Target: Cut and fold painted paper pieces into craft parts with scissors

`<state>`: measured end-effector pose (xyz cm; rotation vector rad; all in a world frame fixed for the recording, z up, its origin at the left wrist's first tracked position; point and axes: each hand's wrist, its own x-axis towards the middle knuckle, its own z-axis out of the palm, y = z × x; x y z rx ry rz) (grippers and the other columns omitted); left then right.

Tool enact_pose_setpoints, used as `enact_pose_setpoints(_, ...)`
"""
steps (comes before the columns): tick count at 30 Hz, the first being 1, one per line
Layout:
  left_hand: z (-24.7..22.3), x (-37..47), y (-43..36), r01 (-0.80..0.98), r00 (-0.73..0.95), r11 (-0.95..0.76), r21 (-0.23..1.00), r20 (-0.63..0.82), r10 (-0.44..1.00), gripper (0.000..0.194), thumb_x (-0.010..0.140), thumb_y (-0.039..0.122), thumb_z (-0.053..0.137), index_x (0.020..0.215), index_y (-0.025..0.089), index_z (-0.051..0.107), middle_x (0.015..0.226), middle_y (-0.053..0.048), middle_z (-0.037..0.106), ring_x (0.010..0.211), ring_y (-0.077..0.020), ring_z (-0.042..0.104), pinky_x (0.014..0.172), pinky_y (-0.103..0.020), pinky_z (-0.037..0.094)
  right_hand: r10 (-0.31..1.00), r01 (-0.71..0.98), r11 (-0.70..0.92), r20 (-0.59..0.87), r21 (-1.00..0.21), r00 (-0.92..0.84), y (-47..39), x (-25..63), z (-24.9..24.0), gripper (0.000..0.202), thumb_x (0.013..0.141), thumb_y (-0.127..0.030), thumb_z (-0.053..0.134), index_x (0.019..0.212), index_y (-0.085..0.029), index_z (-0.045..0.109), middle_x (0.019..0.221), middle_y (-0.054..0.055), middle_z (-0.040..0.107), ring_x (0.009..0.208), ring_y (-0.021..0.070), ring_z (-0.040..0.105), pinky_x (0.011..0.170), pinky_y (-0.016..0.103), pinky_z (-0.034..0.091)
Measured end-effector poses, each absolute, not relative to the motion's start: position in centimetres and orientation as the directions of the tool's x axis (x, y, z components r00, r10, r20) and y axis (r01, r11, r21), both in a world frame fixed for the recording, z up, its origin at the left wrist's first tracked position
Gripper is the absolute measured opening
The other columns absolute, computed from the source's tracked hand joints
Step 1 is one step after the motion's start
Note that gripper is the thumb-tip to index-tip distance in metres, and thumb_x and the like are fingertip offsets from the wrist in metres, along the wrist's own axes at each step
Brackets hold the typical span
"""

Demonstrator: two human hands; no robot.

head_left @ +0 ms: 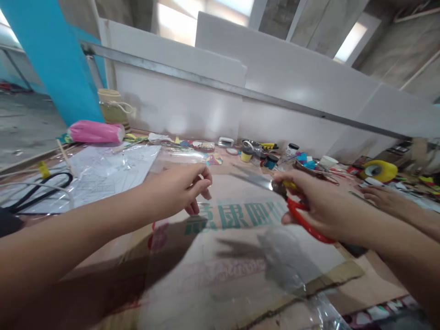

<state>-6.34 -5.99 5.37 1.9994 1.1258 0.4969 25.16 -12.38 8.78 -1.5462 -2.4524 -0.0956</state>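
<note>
My left hand (177, 190) hovers over the worktop, its fingers loosely curled and slightly apart, with nothing visible between them. My right hand (321, 206) grips a pair of scissors (299, 213) by red handles, and the blades point left, slightly blurred. Below both hands lies a cardboard sheet (223, 247) with green and red printed characters, apparently under clear plastic film (321, 305). The shadows of my left hand and the scissors fall across it. The scissors are raised above the sheet and touch nothing that I can see.
Another person's hand (387, 197) rests at the right. A pink roll (96, 132), paper drawings (99, 178) and a black cord loop (46, 192) lie left. Small paint jars (271, 161) line the back below white panels (178, 105). A yellow tape roll (380, 170) sits right.
</note>
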Motion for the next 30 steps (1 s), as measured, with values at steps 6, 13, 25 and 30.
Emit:
enact_pose_setpoints(6,5.1,-6.5,-5.5,0.421,0.604,-0.379,0.824,0.057,0.795,0.017,0.083,0.037,0.065,0.082,0.021,0.06,0.079,-0.002,0.074,0.077,-0.0209,0.073,0.07,-0.031,0.057,0.839,0.889,0.441,0.294,0.125,-0.458,-13.9,24.0,6.8,0.046,0.084,-0.045,0.07,0.12,-0.018,0.06,0.103,0.013,0.067,0.091,0.0318,0.067,0.077,0.04,0.052)
enact_pose_setpoints(13,4.5,-6.1,-5.4,0.286,0.573,-0.345,0.894,0.129,0.81,0.01,0.08,0.029,0.064,0.082,0.02,0.061,0.078,-0.001,0.073,0.073,-0.017,0.07,0.069,-0.03,0.054,0.852,0.887,0.459,0.26,0.045,-0.454,-14.0,24.4,6.0,0.051,0.083,-0.051,0.074,0.12,-0.019,0.061,0.102,0.013,0.067,0.09,0.0306,0.065,0.08,0.042,0.052)
enact_pose_setpoints(25,4.0,-5.9,-5.6,0.106,0.503,-0.401,0.91,0.299,0.811,0.018,0.084,0.028,0.07,0.084,0.02,0.054,0.078,0.002,0.069,0.07,-0.0129,0.068,0.064,-0.026,0.053,0.869,0.781,0.473,0.068,-0.408,-0.49,-10.9,26.7,5.9,0.054,0.089,-0.055,0.063,0.131,-0.02,0.059,0.098,0.009,0.068,0.086,0.0255,0.064,0.078,0.038,0.056)
enact_pose_setpoints(30,3.7,-5.8,-5.5,0.121,0.472,-0.419,0.9,0.319,0.822,0.02,0.087,0.03,0.069,0.085,0.02,0.051,0.075,0.005,0.065,0.066,-0.0117,0.066,0.061,-0.025,0.051,0.859,0.778,0.484,0.049,-0.4,-0.51,-11.2,25.6,5.8,0.064,0.085,-0.051,0.071,0.14,-0.02,0.057,0.128,0.015,0.068,0.12,0.034,0.061,0.101,0.048,0.051)
